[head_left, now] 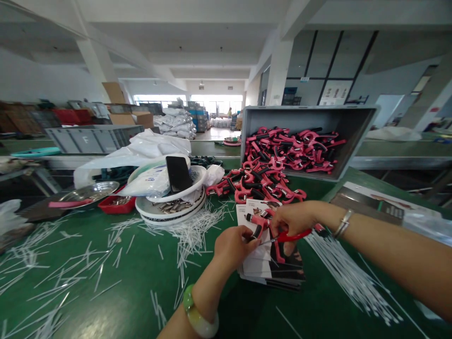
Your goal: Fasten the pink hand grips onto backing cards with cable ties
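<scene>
My right hand point(294, 219) is closed round the red handles of a pair of scissors point(294, 235), whose blades point left toward my other hand. My left hand point(233, 247) pinches the black grip of a pink-and-black hand tool point(260, 223). That tool lies over a stack of printed cards point(256, 268) on the green table. The scissor tips are close to my left fingertips; what lies between the blades is too small to make out. Right of the cards rests a bundle of white cable ties point(353, 273).
Many similar pink-and-black tools point(264, 183) spill from a tipped grey crate point(360, 141). Cut white strips point(194, 230) litter the table at left. White basins point(169, 216) with metal parts, a phone point(178, 174), a red tray point(116, 205) and a metal bowl point(92, 190) stand beyond.
</scene>
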Demonstrator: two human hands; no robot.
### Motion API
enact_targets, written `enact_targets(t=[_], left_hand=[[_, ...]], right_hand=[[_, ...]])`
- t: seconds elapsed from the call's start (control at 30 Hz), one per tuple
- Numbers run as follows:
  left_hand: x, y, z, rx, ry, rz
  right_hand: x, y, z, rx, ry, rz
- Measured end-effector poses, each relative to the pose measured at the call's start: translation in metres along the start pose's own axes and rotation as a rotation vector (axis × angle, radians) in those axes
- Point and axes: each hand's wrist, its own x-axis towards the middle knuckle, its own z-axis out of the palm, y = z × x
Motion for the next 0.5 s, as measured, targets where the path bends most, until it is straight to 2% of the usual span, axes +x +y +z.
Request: enact_targets(t=[0.17, 0.33, 0.5], left_hand=[[-0.003, 0.009, 0.000, 0.112, 0.037, 0.030], [-0.006, 0.014, 0.001, 0.079, 0.030, 0.010], [-0.007, 0.017, 0.005, 0.113, 0.068, 0.005]], right_hand=[[-0.001, -0.001, -0.006, -0.038, -0.050, -0.008], [-0.007, -0.006, -0.006, -0.021, -0.067, 0.022], [-0.008, 0.003, -0.002, 0.032, -0.089, -0.038]])
